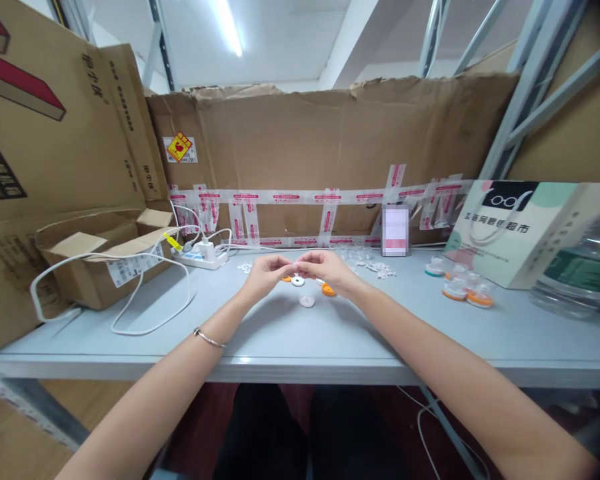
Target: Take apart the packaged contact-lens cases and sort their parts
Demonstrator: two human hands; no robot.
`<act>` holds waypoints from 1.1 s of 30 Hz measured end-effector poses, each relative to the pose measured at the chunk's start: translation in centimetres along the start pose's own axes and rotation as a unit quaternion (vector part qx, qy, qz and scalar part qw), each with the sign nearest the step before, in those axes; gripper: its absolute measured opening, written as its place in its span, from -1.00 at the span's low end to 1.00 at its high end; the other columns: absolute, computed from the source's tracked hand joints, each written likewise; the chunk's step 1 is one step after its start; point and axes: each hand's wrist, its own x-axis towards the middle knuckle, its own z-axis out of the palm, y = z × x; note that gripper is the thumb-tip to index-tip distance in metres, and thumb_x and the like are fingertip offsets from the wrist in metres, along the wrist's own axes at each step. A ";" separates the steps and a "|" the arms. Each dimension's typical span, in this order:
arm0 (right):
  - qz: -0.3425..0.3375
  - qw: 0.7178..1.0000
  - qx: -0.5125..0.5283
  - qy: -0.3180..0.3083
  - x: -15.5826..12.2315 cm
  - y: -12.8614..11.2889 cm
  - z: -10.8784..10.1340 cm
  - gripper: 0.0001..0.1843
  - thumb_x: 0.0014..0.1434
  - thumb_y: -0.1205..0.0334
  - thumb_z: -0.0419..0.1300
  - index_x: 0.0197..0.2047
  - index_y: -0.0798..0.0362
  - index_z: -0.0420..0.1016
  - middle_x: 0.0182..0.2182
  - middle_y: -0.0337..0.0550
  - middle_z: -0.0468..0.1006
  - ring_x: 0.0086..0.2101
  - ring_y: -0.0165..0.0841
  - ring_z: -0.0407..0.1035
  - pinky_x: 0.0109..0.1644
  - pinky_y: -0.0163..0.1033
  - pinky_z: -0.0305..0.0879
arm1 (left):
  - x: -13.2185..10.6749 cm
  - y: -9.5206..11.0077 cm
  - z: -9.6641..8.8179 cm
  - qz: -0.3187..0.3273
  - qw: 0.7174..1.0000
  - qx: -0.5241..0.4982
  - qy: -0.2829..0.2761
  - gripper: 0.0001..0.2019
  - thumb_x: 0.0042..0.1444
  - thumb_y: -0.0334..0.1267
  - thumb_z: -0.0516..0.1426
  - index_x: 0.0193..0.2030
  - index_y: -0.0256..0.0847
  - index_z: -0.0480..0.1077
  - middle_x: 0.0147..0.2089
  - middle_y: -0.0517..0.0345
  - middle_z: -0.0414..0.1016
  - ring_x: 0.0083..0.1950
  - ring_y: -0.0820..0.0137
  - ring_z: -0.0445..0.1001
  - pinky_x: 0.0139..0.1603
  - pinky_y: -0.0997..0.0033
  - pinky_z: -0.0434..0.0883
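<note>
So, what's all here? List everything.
Light: 1, white, overhead
Metal posts: several, grey, around
Large cardboard: several, brown, left, back
Open box: 1, brown, left
Power strip: 1, white, left
Cables: several, white, mostly left
Screen: 1, blurred whitish, back
Small pieces: many, whitish, centre
Discs: several, orange, white, pale, centre
Domed pieces: several, clear, orange, teal, right
Bag: 1, white, green, pink, right
Bottle: 1, clear, green label, right
Table: 1, grey, centre
Bracelet: 1, silver, left wrist
Legs: 2, dark, below
Left hand: 1, bare, centre
Right hand: 1, bare, centre
</note>
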 end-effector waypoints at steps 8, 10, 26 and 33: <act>0.015 0.998 0.053 0.004 -0.2 0.7 0.8 -0.65 -0.14 0.01 0.27 -0.39 0.13 0.42 -0.46 -0.17 0.51 -0.42 -0.43 0.41 -0.20 -0.26 0.33 | -0.1 1.3 -2.7 -0.039 0.992 0.103 -0.054 -0.70 -0.04 -0.06 0.15 -0.37 -0.32 0.39 -0.40 0.08 0.51 -0.32 0.39 0.47 -0.28 0.44 0.38; 0.009 1.000 0.023 0.018 -0.1 0.7 0.4 -0.69 -0.08 0.04 0.23 -0.38 0.13 0.40 -0.45 -0.19 0.50 -0.42 -0.46 0.39 -0.21 -0.28 0.32 | 0.4 0.9 -4.3 -0.063 0.980 0.181 -0.049 -0.71 -0.04 -0.06 0.12 -0.38 -0.30 0.40 -0.40 0.09 0.51 -0.34 0.41 0.46 -0.30 0.47 0.36; 0.047 0.923 -0.325 -0.201 -1.0 1.2 -3.5 -0.47 -0.25 0.01 0.34 -0.18 0.07 0.45 -0.43 -0.25 0.43 -0.44 -0.44 0.28 -0.40 -0.36 0.13 | 1.8 -2.7 -5.8 -0.108 0.928 0.351 -0.063 -0.75 -0.16 -0.10 0.17 -0.58 -0.30 0.42 -0.62 0.16 0.40 -0.56 0.46 0.27 -0.54 0.52 0.15; 0.020 0.905 -0.369 -0.213 -0.8 1.8 -2.8 -0.59 -0.16 0.06 0.28 -0.22 0.08 0.48 -0.47 -0.29 0.38 -0.47 -0.47 0.23 -0.45 -0.38 0.08 | 0.6 -1.1 -0.2 0.099 0.919 0.326 -0.197 -0.88 0.04 -0.26 0.11 -0.33 -0.22 0.44 -0.33 0.15 0.48 -0.28 0.44 0.38 -0.23 0.50 0.27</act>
